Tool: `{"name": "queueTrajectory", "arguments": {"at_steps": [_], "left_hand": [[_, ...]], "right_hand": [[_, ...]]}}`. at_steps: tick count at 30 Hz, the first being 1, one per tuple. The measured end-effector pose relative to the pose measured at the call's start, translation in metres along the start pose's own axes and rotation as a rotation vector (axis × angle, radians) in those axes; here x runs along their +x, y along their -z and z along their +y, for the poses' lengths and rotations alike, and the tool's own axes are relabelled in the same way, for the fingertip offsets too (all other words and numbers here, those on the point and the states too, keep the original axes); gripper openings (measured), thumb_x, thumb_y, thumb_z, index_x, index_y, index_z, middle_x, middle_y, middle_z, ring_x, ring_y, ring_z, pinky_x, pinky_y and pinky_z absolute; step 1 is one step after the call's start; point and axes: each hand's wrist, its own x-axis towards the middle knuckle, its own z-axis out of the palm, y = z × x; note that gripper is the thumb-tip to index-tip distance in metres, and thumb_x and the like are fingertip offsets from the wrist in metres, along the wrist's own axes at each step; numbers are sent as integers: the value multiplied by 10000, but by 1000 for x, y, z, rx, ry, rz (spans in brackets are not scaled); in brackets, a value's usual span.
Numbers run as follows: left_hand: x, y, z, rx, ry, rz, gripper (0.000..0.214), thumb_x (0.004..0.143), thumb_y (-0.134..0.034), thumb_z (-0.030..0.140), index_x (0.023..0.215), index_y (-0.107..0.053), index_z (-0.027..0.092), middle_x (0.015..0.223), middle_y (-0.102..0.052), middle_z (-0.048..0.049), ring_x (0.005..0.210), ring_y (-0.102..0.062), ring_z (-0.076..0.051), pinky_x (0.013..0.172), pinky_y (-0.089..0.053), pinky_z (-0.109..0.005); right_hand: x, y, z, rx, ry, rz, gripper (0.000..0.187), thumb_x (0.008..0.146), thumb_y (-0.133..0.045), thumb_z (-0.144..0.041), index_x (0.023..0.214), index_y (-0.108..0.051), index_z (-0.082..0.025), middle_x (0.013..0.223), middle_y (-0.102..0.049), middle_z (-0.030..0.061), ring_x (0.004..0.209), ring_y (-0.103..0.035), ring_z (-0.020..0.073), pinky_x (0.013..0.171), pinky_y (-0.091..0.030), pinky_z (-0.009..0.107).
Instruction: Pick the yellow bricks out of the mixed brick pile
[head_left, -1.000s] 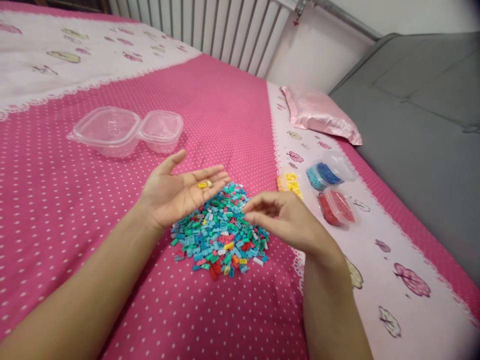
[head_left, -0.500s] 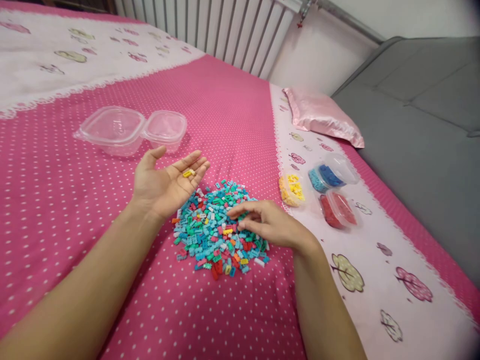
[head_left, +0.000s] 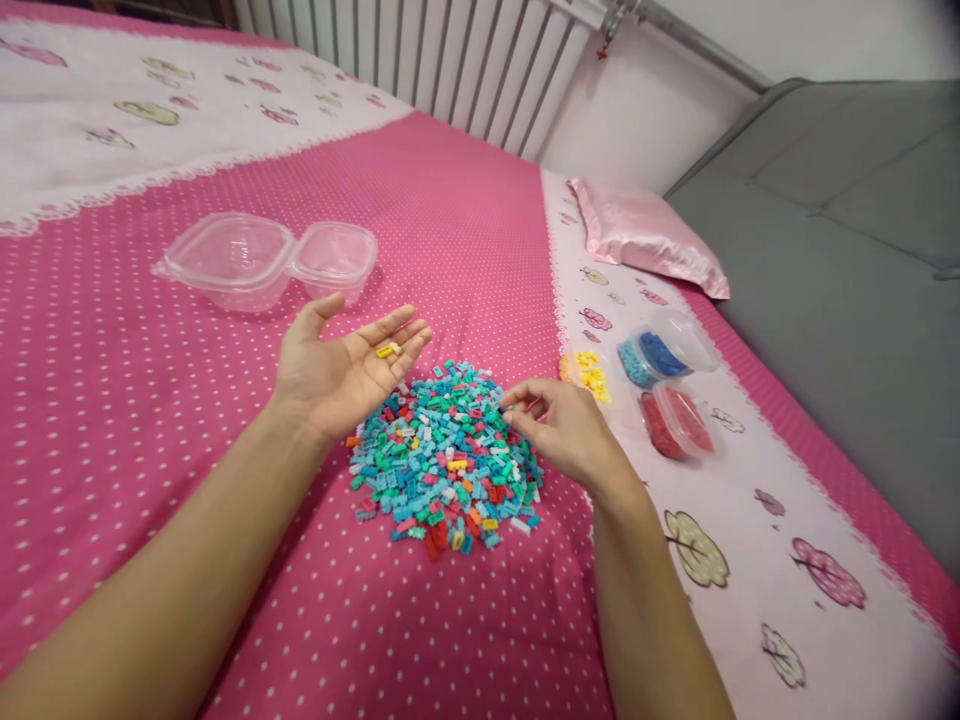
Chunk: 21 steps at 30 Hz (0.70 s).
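Observation:
My left hand (head_left: 341,375) is turned palm up, its fingers stretched out. A few small yellow toy bricks (head_left: 387,351), one paler, rest on its fingers. A heap of tiny toy bricks (head_left: 427,460), mostly teal, blue and green with some red, pink, orange, white and yellow, lies between my hands. At the heap's upper right edge is my right hand (head_left: 559,425), palm down. Its thumb and fingertips are pinched together, and whatever is between them is too small or hidden to make out.
A clear tub with yellow bricks (head_left: 591,378), one with blue bricks (head_left: 660,352) and one with red bricks (head_left: 675,422) stand at the right. A clear lidded container (head_left: 238,245) lies open at the left. Beyond are a pink pillow (head_left: 649,235) and a grey headboard (head_left: 840,250).
My right hand has moved from over the middle of the heap up and right to its edge, with its fingertips drawn together. My left hand has shifted slightly right, its yellow bricks still on it.

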Motion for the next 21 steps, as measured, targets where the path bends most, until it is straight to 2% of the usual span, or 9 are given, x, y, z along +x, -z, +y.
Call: {"name": "queueTrajectory", "arguments": {"at_steps": [3, 6, 13, 17, 21], "left_hand": [[-1, -2, -1, -3, 3, 11, 558, 851, -401, 394, 1250, -475, 10, 966, -652, -224, 946, -658, -276, 719, -595, -316], [-2, -2, -1, -15, 16, 20, 534, 844, -414, 384, 1234, -495, 28, 974, -653, -218, 949, -657, -279, 712, -596, -323], [-1, -1, -3, -12, 40, -7, 544, 839, -422, 386, 1224, -495, 10, 990, -645, -222, 960, -650, -288, 731, -591, -342], [-1, -1, -4, 15, 38, -26, 578, 851, -398, 394, 1244, -466, -24, 975, -643, -228, 968, -646, -289, 742, -587, -329], [-2, -1, -6, 26, 68, -53, 588, 852, -394, 404, 1253, -465, -20, 986, -644, -234, 975, -648, -294, 759, -583, -336]], "right_hand": [[-5, -5, -7, 5, 57, -173, 126, 739, -652, -111, 827, -706, -184, 637, -624, -29, 561, -549, 104, 554, -392, 216], [-9, -13, -13, -36, 120, -288, 131, 739, -690, -125, 839, -718, -204, 695, -638, -21, 589, -540, 98, 548, -368, 209], [-9, -27, -20, -208, 170, -314, 91, 733, -735, -173, 803, -725, -230, 739, -639, -14, 640, -533, 113, 555, -339, 222], [-10, -24, -22, -218, 169, -302, 50, 750, -708, -185, 789, -711, -216, 724, -639, -14, 644, -540, 121, 563, -340, 228], [-11, -17, -22, -201, 150, -278, 87, 782, -632, -128, 812, -672, -198, 730, -639, -11, 661, -551, 125, 578, -347, 223]]}}
